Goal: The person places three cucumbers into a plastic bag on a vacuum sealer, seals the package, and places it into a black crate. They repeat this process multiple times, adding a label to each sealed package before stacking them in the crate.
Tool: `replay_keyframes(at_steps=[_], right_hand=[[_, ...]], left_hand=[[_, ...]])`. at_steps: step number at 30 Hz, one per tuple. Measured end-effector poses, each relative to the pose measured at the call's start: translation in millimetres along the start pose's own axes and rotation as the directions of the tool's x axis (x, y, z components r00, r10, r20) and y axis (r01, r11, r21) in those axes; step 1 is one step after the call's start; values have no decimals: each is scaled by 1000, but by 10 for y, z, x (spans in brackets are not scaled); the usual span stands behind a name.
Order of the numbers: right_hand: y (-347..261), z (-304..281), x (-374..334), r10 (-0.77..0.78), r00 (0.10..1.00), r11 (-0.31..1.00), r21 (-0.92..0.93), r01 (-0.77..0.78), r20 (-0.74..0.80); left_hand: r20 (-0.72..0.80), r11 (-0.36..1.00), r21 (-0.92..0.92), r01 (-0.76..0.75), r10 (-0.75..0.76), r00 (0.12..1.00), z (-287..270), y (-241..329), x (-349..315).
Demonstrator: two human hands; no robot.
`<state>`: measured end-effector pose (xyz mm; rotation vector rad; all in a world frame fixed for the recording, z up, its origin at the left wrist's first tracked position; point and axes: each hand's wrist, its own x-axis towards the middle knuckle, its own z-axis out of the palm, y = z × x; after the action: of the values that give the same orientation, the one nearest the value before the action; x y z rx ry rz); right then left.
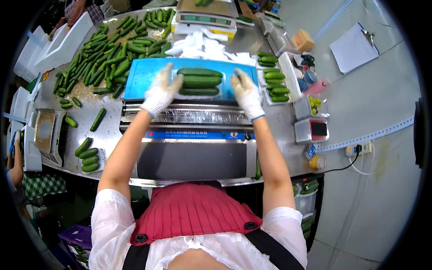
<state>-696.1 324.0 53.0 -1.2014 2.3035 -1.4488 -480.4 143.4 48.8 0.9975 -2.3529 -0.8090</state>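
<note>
Three cucumbers (199, 82) lie side by side on a small white tray, mostly hidden under them, on the blue board (143, 76) of a film wrapping machine (191, 160). At their left end is my left hand (162, 91), in a white glove, with its thumb and fingers apart; its thumb is close to the cucumber ends, and I cannot tell whether it touches them. My right hand (246, 93), gloved too, hovers over the board's right side with fingers spread, a little apart from the cucumbers. Clear film (198, 117) lies across the machine's rollers, between my wrists.
Loose cucumbers (101, 60) heap at the back left. Trays of cucumbers (275, 82) stand right of the board, crumpled white sheets (200, 47) behind it. A weighing scale (204, 22) is at the back, another (48, 135) at left. Another person's arm (17, 162) shows far left.
</note>
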Motion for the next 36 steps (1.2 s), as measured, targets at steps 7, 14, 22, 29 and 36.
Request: replay_keyframes(at_steps=[7,14,22,29,36], right_hand=[[70,-911,-648,305,952,868,-421,-264,33],[145,-450,-594,344,936,876,-385,-290,78],[22,-924,-1124,571,693,432,556,-710,441],[-886,-1227,-599,274,689,281,629,-725,672],[-746,-628,638,66,988,541,827,-151,137]], left_hand=[[-50,843,532,-75,120,991,-703,-346,-905],[-22,882,467,-56,75,997,-180,-89,-805],[318,633,-650,420,-276,907,-371,-59,-1185],[393,-353,-813,462,252,884,-779,379,-1134],[-114,37,-992,-123,179,977,-935,617,290]])
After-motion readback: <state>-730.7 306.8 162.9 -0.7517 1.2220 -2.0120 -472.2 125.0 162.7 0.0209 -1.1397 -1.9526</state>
